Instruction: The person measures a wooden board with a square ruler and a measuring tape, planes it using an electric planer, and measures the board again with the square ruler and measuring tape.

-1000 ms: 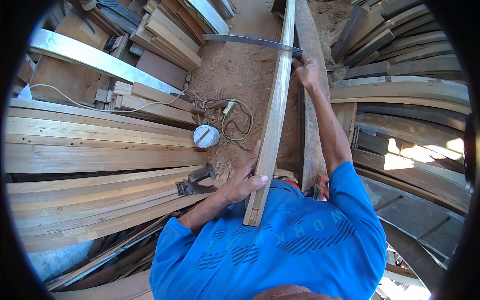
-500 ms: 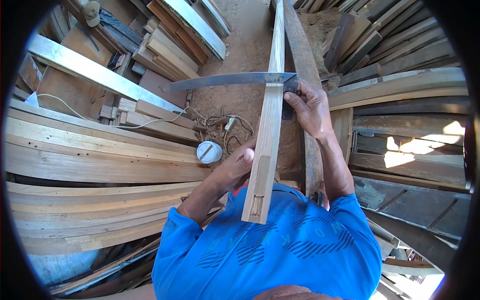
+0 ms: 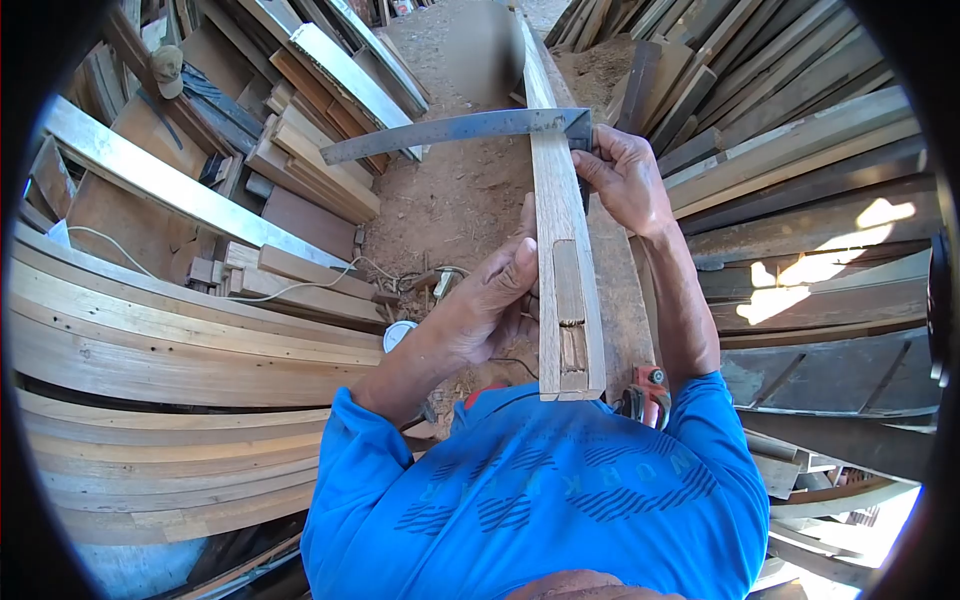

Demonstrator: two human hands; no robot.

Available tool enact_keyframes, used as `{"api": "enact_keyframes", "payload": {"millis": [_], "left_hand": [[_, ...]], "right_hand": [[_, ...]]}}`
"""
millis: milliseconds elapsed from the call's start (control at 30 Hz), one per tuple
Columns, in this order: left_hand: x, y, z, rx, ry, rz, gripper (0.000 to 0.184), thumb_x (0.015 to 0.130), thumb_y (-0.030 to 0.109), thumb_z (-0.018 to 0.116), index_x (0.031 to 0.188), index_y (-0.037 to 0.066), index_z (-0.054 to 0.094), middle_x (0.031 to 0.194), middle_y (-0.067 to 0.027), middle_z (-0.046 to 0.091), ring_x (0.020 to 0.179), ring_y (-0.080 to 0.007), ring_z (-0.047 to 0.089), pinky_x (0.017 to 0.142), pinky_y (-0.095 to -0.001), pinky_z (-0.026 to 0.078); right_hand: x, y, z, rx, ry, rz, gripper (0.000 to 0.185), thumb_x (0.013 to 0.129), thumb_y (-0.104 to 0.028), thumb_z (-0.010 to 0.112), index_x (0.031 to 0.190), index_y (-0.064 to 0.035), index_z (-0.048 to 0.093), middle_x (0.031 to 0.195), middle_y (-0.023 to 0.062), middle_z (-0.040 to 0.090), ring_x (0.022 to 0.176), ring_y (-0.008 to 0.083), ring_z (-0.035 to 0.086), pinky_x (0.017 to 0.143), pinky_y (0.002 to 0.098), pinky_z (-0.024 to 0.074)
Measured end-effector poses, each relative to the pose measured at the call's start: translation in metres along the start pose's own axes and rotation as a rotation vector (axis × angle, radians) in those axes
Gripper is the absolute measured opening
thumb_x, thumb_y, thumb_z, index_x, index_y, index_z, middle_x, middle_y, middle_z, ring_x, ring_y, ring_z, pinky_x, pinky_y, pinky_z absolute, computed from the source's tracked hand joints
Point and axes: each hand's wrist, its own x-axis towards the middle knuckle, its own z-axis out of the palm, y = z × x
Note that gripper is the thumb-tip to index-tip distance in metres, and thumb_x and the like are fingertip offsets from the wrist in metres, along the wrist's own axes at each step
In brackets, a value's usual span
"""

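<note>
A long pale wooden bar (image 3: 557, 205) points away from me, its near end just in front of my blue shirt. A slot (image 3: 572, 345) is cut into its upper face near that end. My left hand (image 3: 497, 300) grips the bar from the left side, thumb up and the other fingers partly hidden behind it. Across the bar lies a metal square (image 3: 440, 131), its long blade reaching out to the left. On the right, my right hand (image 3: 628, 180) pinches the square's dark stock against the bar's side.
Beneath the bar runs a thick worn plank (image 3: 622, 300), with a red and black tool (image 3: 650, 393) at its near end. Stacked boards (image 3: 190, 325) fill the left, and more timber (image 3: 800, 190) the right. A white tub (image 3: 398, 335) and a cord (image 3: 300, 294) lie left of my hands.
The bar's near end has swung right and away from me, now over the plank. The square and both hands have shifted with it, and the camera view has tilted slightly.
</note>
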Motion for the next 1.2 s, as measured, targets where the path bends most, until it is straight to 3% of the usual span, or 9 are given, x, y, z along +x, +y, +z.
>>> {"api": "enact_keyframes", "payload": {"millis": [333,367,500,667,833,867,933,1033,1200], "left_hand": [[0.0,0.006,0.02,-0.173,0.057,0.013,0.088,0.089,0.074,0.056,0.145,0.007,0.046,0.122,-0.0089,0.066,0.109,-0.0196,0.066,0.094,-0.0431,0.058],[0.001,0.002,0.022,-0.207,0.086,0.018,0.079,0.092,0.069,0.059,0.138,0.005,0.053,0.123,-0.0111,0.066,0.111,-0.0221,0.067,0.096,-0.0441,0.057],[0.004,-0.01,0.015,-0.297,0.069,0.095,0.072,0.095,0.059,0.062,0.141,0.005,0.051,0.121,-0.0132,0.067,0.112,-0.024,0.067,0.099,-0.0452,0.055],[0.005,-0.014,0.012,-0.319,0.041,0.098,0.078,0.092,0.064,0.063,0.142,0.005,0.049,0.124,-0.0144,0.065,0.112,-0.0262,0.066,0.097,-0.0471,0.055],[-0.001,-0.011,0.025,-0.295,0.096,0.027,0.086,0.088,0.07,0.063,0.143,0.005,0.047,0.125,-0.0135,0.064,0.114,-0.026,0.065,0.098,-0.0466,0.055],[-0.004,-0.014,0.023,-0.267,0.084,0.016,0.087,0.088,0.07,0.063,0.143,0.005,0.046,0.125,-0.0137,0.063,0.114,-0.0257,0.064,0.097,-0.0461,0.055],[-0.008,-0.026,0.014,-0.21,0.062,-0.01,0.088,0.087,0.07,0.064,0.144,0.006,0.045,0.125,-0.0141,0.062,0.113,-0.025,0.064,0.096,-0.045,0.056],[-0.013,-0.059,-0.017,-0.053,0.067,-0.096,0.101,0.083,0.076,0.06,0.147,0.001,0.041,0.126,-0.0182,0.059,0.114,-0.0296,0.062,0.097,-0.046,0.053],[-0.019,-0.071,-0.029,-0.006,0.137,-0.15,0.105,0.078,0.075,0.067,0.146,0.0,0.039,0.125,-0.0173,0.055,0.116,-0.0279,0.058,0.094,-0.0437,0.053]], "right_hand": [[-0.006,-0.015,0.01,-0.161,0.08,-0.07,0.013,0.089,-0.008,0.073,0.093,0.0032,0.068,0.071,0.0076,0.059,0.066,0.0131,0.053,0.063,0.0335,0.0457],[-0.008,-0.021,0.011,-0.221,0.099,-0.091,0.014,0.089,-0.008,0.074,0.092,0.0034,0.068,0.071,0.0085,0.058,0.065,0.0138,0.053,0.063,0.0336,0.0455],[-0.006,-0.015,0.007,-0.199,0.211,-0.14,0.014,0.088,-0.007,0.074,0.096,0.0038,0.069,0.073,0.0081,0.06,0.064,0.0134,0.053,0.061,0.0329,0.0455],[0.028,0.019,-0.012,-0.146,0.423,-0.054,0.017,0.09,-0.009,0.071,0.101,0.0038,0.073,0.077,0.0055,0.067,0.07,0.008,0.056,0.064,0.0286,0.048],[0.088,0.062,-0.013,-0.397,0.376,-0.111,0.02,0.088,-0.014,0.072,0.103,0.0007,0.073,0.077,0.0148,0.069,0.067,0.0171,0.062,0.068,0.0324,0.0504],[0.097,0.075,-0.011,-0.426,0.33,-0.091,0.023,0.087,-0.015,0.073,0.105,-0.0009,0.073,0.083,0.0212,0.07,0.072,0.0267,0.068,0.071,0.0372,0.0522],[0.115,0.113,-0.004,-0.46,0.279,-0.099,0.022,0.086,-0.015,0.072,0.104,-0.0015,0.073,0.088,0.0239,0.07,0.08,0.0336,0.072,0.073,0.0411,0.0529],[0.128,0.153,0.014,-0.489,0.229,-0.059,0.02,0.086,-0.015,0.073,0.101,-0.0014,0.073,0.082,0.02,0.071,0.074,0.0269,0.071,0.07,0.038,0.0526],[0.134,0.195,0.033,-0.485,0.181,0.048,0.022,0.087,-0.017,0.072,0.104,-0.0029,0.073,0.089,0.0242,0.071,0.085,0.0351,0.073,0.074,0.0416,0.0529]]}}
